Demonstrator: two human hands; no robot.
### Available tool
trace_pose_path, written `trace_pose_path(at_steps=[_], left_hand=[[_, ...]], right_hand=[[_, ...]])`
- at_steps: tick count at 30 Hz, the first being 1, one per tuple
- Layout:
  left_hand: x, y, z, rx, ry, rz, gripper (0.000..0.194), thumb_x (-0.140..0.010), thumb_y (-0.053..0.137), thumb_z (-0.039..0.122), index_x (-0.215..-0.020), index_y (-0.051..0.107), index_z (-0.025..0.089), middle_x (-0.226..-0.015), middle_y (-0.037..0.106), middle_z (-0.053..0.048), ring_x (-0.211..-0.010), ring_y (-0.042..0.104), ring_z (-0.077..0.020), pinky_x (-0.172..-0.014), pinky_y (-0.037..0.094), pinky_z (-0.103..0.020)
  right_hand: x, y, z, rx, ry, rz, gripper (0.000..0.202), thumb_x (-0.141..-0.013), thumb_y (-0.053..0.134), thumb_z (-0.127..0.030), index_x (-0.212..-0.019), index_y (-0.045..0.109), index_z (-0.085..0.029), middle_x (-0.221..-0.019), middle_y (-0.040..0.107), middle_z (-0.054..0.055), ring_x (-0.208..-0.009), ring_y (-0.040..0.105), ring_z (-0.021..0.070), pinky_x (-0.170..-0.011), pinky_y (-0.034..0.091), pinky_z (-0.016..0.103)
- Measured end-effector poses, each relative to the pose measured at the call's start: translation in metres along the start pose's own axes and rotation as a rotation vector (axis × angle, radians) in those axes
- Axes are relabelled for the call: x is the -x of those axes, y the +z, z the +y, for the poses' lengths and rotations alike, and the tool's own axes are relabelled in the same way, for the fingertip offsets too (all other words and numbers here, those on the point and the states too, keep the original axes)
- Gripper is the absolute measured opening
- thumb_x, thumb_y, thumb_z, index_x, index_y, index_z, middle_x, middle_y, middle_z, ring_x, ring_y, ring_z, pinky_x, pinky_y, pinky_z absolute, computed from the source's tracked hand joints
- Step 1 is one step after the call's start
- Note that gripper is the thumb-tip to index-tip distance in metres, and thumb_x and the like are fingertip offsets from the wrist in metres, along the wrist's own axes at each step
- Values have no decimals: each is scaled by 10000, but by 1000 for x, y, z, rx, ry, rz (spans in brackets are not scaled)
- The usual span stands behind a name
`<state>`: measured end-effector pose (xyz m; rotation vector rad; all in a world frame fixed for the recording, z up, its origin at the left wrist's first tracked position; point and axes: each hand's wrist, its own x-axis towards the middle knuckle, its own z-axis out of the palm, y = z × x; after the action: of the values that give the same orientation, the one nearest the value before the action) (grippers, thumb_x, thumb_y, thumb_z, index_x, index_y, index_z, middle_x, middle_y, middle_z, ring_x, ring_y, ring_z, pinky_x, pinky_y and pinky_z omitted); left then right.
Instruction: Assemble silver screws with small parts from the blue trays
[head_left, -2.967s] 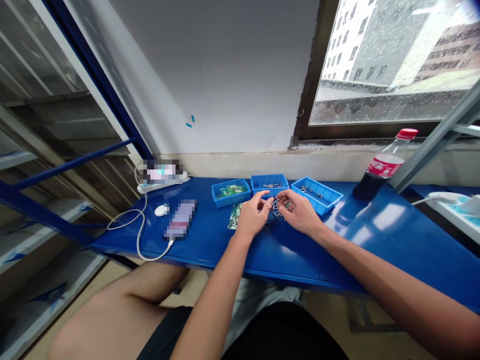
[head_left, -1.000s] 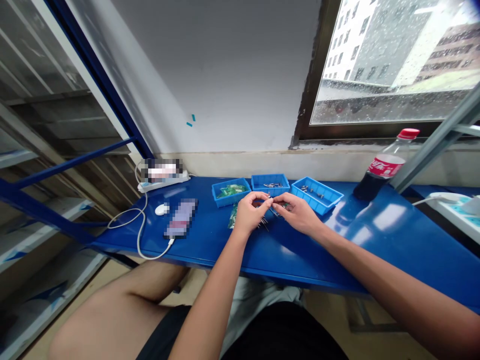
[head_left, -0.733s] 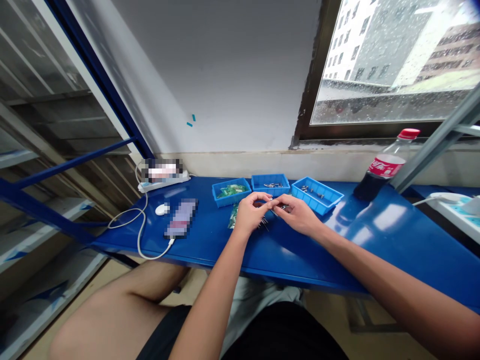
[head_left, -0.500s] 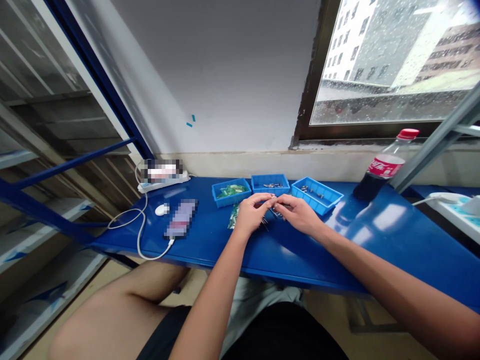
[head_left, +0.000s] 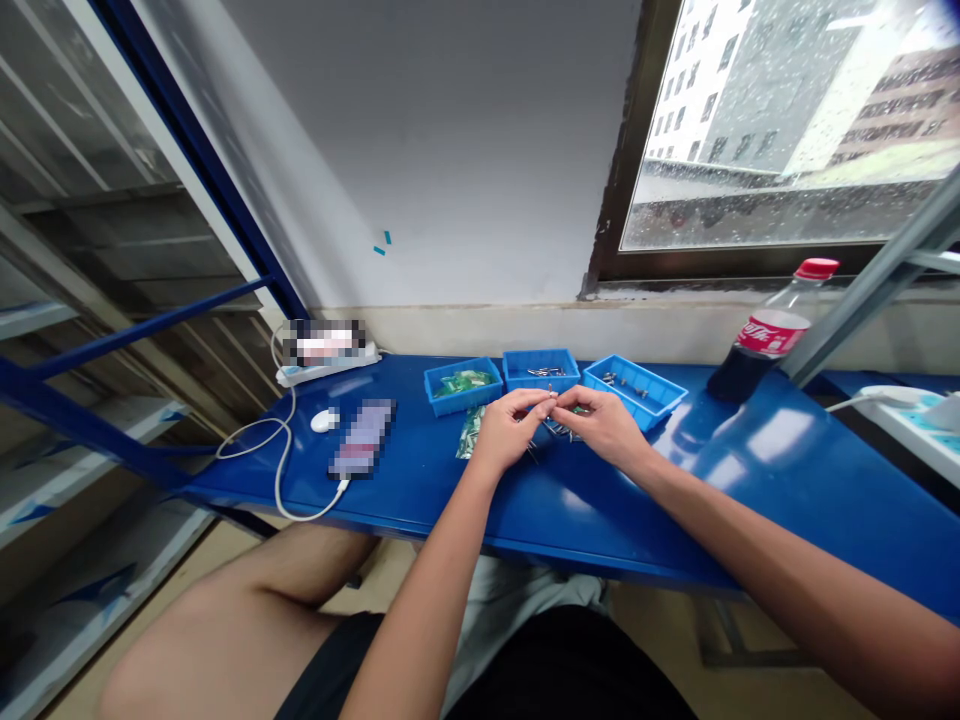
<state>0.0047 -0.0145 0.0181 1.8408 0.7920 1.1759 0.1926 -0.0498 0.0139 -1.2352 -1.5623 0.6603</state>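
Observation:
My left hand (head_left: 508, 428) and my right hand (head_left: 598, 420) meet fingertip to fingertip over the blue table, both closed in a pinch. Between the fingertips is a small metal part (head_left: 552, 394), too small to name. Loose metal pieces (head_left: 559, 428) lie beneath the hands, partly hidden. A green-and-clear packet (head_left: 469, 432) rests just left of my left hand. Behind the hands stand three blue bins: the left bin (head_left: 452, 403) holds green packets, the middle bin (head_left: 541, 381) holds slim metal parts, and the right bin (head_left: 655, 413) holds small metal parts.
On the left of the table (head_left: 420, 495) lie a phone (head_left: 363, 438) on a white cable and a round white object (head_left: 322, 421). A power strip (head_left: 330, 366) sits behind them. A cola bottle (head_left: 766, 335) stands at the back right, near another power strip (head_left: 911, 415).
The fingertips have shifted slightly, and the small metal part now shows above them. My right hand's fingers are a little more bent. The bins and other objects have stayed in place.

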Motion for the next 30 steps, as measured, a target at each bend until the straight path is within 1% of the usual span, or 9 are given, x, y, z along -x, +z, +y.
trace_pose_path(at_steps=[8, 12, 15, 17, 20, 23, 26, 30], left_hand=[[1, 1, -1, 46, 4, 2, 206, -931, 730, 356, -1037, 818, 203, -1182, 781, -99, -1143, 726, -250, -988, 598, -366], [1, 1, -1, 66, 12, 7, 175, -907, 756, 336, -979, 798, 183, -1163, 777, -114, -1126, 729, -254, -951, 611, -358], [1, 0, 0, 62, 24, 35, 146, -894, 766, 314, -921, 768, 171, -1149, 769, -123, -1111, 728, -252, -902, 615, -336], [0, 0, 0, 62, 29, 78, 143, -885, 773, 307, -885, 745, 167, -1143, 760, -125, -1097, 729, -248, -877, 613, -324], [-1, -1, -3, 55, 20, 145, 175, -868, 791, 324, -847, 721, 165, -1132, 751, -124, -1071, 733, -243, -836, 608, -310], [-2, -1, -8, 52, 16, 177, 224, -859, 804, 361, -819, 707, 163, -1118, 749, -121, -1044, 735, -236, -790, 598, -294], [-3, -3, -11, 52, 22, 184, 250, -848, 817, 388, -808, 718, 162, -1109, 753, -118, -1036, 734, -233, -782, 595, -290], [-2, -3, -11, 51, 40, 153, 224, -881, 793, 399, -922, 802, 179, -1144, 764, -118, -1068, 732, -240, -840, 605, -320]], right_hand=[[0, 1, -1, -10, 41, 23, 333, -839, 769, -533, -818, 728, -204, -818, 762, 46, -701, 660, 195, -631, 511, 306], [-1, 1, 0, -14, 52, 20, 335, -826, 776, -528, -801, 712, -200, -801, 751, 41, -674, 646, 182, -618, 504, 299], [0, 3, 0, -45, 62, 7, 350, -812, 789, -540, -834, 708, -200, -812, 749, 42, -681, 653, 183, -628, 517, 302], [0, 5, -1, -45, 61, -13, 375, -807, 798, -562, -874, 716, -202, -836, 755, 48, -686, 656, 186, -627, 523, 305], [2, 6, -3, 4, 39, -26, 403, -823, 788, -596, -892, 726, -203, -849, 758, 54, -683, 647, 182, -614, 515, 303], [2, 7, -2, 31, 8, -25, 400, -848, 769, -598, -902, 732, -203, -863, 761, 59, -716, 658, 190, -625, 520, 305], [2, 7, 2, 29, -7, -33, 376, -873, 752, -579, -945, 746, -210, -902, 768, 65, -756, 676, 203, -647, 539, 313], [1, 7, 6, -12, -47, -68, 335, -930, 697, -541, -1050, 766, -236, -966, 760, 69, -851, 697, 226, -720, 581, 339]])
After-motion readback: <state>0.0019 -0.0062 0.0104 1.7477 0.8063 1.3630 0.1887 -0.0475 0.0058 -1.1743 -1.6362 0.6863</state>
